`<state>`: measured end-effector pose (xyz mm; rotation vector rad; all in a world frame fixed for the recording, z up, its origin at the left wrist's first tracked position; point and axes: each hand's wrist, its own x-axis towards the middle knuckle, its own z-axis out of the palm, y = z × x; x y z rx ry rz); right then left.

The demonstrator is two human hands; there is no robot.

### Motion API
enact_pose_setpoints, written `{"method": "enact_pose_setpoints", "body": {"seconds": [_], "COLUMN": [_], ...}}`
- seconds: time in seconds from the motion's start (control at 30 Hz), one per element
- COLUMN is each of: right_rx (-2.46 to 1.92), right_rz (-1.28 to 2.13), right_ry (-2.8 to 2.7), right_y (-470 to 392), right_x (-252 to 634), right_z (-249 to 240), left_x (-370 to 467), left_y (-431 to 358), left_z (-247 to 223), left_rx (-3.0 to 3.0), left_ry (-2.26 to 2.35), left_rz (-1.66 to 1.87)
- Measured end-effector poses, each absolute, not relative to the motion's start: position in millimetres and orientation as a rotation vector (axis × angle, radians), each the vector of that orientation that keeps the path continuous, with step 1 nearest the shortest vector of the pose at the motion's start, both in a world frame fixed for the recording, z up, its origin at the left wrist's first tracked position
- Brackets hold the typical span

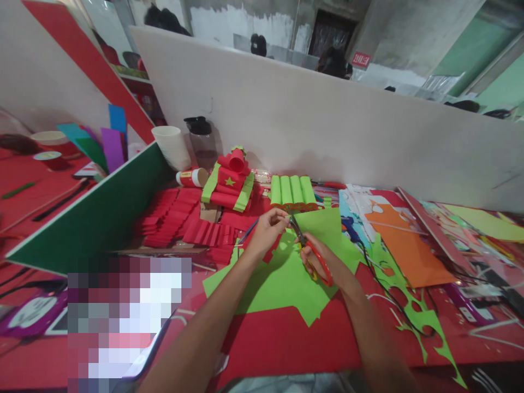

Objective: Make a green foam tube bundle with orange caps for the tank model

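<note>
My right hand (317,254) is closed around the red handles of a pair of scissors (320,264), with the blades pointing up and to the left. Close to the blade tips, my left hand (268,229) has its fingertips pinched together; what they hold is too small to make out. Both hands are above bright green paper sheets (266,295) with cut edges, spread on the red tabletop (282,344). Just beyond my hands are several green paper rolls (291,190) side by side. Left of them stands a red and green paper model (230,183) with a star on its front.
Folded red paper strips (172,215) lie at left beside a green board (94,213). White cups (171,147) and a dark-lidded bottle (202,143) stand by the white partition (286,120). Right are a blue glue gun (351,228), orange paper (409,245) and green offcuts (423,316).
</note>
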<state>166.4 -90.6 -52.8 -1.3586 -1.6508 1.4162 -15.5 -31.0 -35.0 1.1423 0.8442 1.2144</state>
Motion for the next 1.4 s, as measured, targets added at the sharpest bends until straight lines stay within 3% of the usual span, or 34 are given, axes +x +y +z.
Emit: {"method": "enact_pose_setpoints", "body": {"seconds": [1.4], "right_rx": [-1.215], "right_rz": [1.343], "right_ry": [-1.616], "right_y": [-96], "right_x": [155], "right_z": [-39], "left_x": [-17], "left_y": [-30], "left_z": [-38], "left_rx": [1.326], "left_ry": [0.848], "left_rz": [1.175]}}
